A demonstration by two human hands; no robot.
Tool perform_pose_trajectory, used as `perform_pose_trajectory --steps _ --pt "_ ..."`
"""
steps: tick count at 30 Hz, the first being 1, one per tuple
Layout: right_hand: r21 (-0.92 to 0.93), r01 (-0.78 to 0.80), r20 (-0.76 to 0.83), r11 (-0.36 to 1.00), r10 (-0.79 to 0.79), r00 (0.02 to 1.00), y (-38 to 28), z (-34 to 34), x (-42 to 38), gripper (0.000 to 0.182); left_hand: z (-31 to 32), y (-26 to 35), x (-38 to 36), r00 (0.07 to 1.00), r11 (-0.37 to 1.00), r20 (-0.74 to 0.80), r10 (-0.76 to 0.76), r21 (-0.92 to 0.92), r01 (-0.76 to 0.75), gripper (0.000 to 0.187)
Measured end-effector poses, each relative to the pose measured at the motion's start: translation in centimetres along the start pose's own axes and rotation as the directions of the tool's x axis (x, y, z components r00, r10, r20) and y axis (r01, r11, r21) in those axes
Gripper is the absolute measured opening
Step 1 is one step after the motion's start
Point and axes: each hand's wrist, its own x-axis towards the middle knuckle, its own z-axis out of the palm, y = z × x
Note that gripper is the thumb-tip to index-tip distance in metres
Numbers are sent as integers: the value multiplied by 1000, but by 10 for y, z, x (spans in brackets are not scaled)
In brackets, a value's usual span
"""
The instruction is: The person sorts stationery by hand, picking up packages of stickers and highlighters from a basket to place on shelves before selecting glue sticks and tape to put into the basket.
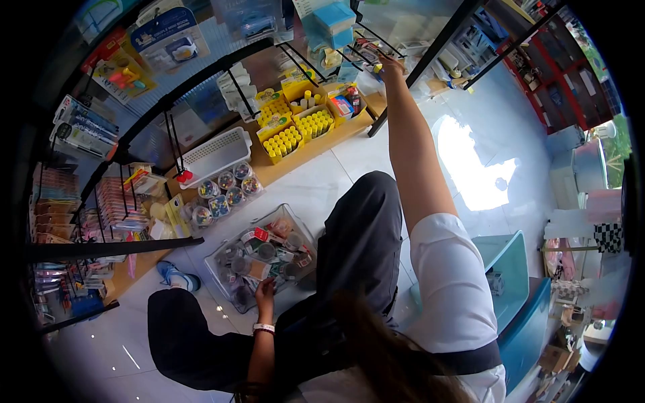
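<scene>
My left hand [266, 290] is at the near side of a clear plastic bin [216, 272] on the floor, its fingers bunched together over the rim. Whatever they may hold is too small to make out. Jumbled in the bin are clear round containers [267, 252] and small packets with red labels [259, 234]. Stretched far forward, my right hand [391, 65] is up at the display rack, among small hanging packs [368, 47] on black hooks. Its fingers look curled at the packs, but what they grip is hard to see.
A wooden shelf [322, 144] holds yellow boxes of glue sticks [283, 142], a white basket [216, 156] and tubs of colourful bits [234, 195]. Black rack bars [111, 249] and hooks jut out at left. A teal bin [514, 269] stands by my right side.
</scene>
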Motion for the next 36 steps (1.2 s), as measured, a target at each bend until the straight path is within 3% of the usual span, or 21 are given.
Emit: perform_pose_trajectory --steps 3,5,6,7,8,9,10,13,15,17,20,21,24,27,29,30,31,32,33,34,36 --pt "221 -342 211 913 298 931 -7 22 31 39 -1 2 5 999 999 -10 33 34 -33 21" --pt "81 -625 536 776 495 684 12 87 64 57 -4 -14 13 997 1000 -72 14 2 -14 20" --pt "149 -448 448 882 344 826 -7 69 28 54 -7 -30 20 994 996 -68 88 10 -88 19" --pt "257 -387 438 886 250 863 -20 59 -10 52 -3 -28 20 979 988 -130 155 28 -153 19" --pt "503 -580 541 641 291 790 -38 54 -45 49 3 6 7 981 984 -127 148 119 -133 19" --pt "662 -745 684 89 336 648 -65 32 -82 46 3 -2 12 967 973 -174 187 166 -159 18" --pt "625 -760 766 -175 321 556 -90 2 -111 44 0 -12 17 930 905 -202 307 364 -220 21" --pt "404 -813 912 -420 112 395 -143 -84 -189 37 9 14 5 881 912 -343 327 359 -199 31" --pt "118 -843 937 -525 -221 269 -153 -138 -223 36 12 25 0 844 848 -395 363 515 -123 40" --pt "472 -851 796 -230 -305 523 -144 -139 -240 32 6 12 5 813 758 -371 448 640 -125 47" --pt "585 -806 742 -89 -341 577 -182 -183 -288 37 9 26 4 811 841 -463 359 537 -66 49" --pt "702 -712 624 7 -487 611 -190 -181 -304 36 8 24 7 805 846 -474 356 530 -62 49" --pt "768 -571 603 289 -627 493 -260 -185 -359 33 4 9 14 715 825 -544 439 559 -82 44" --pt "868 -118 487 482 -782 389 -329 -132 -429 29 -4 -11 20 757 902 -576 307 431 -38 40" --pt "769 -117 638 629 -743 200 -376 -114 -474 35 -4 -27 25 672 891 -638 377 448 -74 34" --pt "667 -214 744 714 -648 160 -393 -115 -490 38 -5 -34 29 729 959 -652 210 283 -24 33" --pt "622 -126 765 773 -567 305 -409 -114 -507 35 -6 -36 31 774 993 -632 42 112 38 32" --pt "558 -49 752 828 -481 450 -423 -109 -523 33 -5 -24 25 772 993 -634 44 110 33 32" --pt "560 -43 749 827 -483 454 -434 -78 -546 33 -2 -1 13 748 998 -663 28 63 19 31" --pt "605 -360 751 711 -357 556 -445 -29 -572 30 -2 14 6 724 1000 -690 9 16 4 30" --pt "572 -708 812 415 -163 561 -459 -16 -584 25 -9 -24 30 779 999 -626 -39 -4 47 30"
